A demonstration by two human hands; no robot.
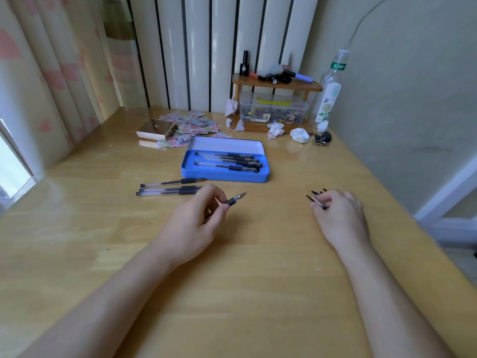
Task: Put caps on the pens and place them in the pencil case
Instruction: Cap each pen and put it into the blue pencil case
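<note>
Left hand (192, 224), centre-left of the frame: fingers curled, thumb and fingertips pinching an uncapped pen (236, 199) at its dark grip. The bare tip points toward the upper right. The hand sits low over the bench (245, 293); whether it rests on the surface cannot be told.

Right hand (340, 215), centre-right of the frame: fingers closed around a small bundle of black pen caps (317, 198). Several cap ends protrude past the fingertips toward the upper left. The exact count cannot be told.

Three loose pens (169, 188) lie on the bench just left of the left hand, side by side and roughly parallel, uncapped tips toward the right.

Blue pencil case (224, 174), centre of the frame above the hands: lid open and tilted back. Several capped pens (228, 161) lie lengthwise inside the tray.

Background, upper part of the frame: a scatter of patterned paper slips (191, 124), a small gold box (156, 130), crumpled tissues (299, 135), a wooden shelf (277, 85) over a clear storage box (273, 111), and a clear bottle (329, 99).
</note>
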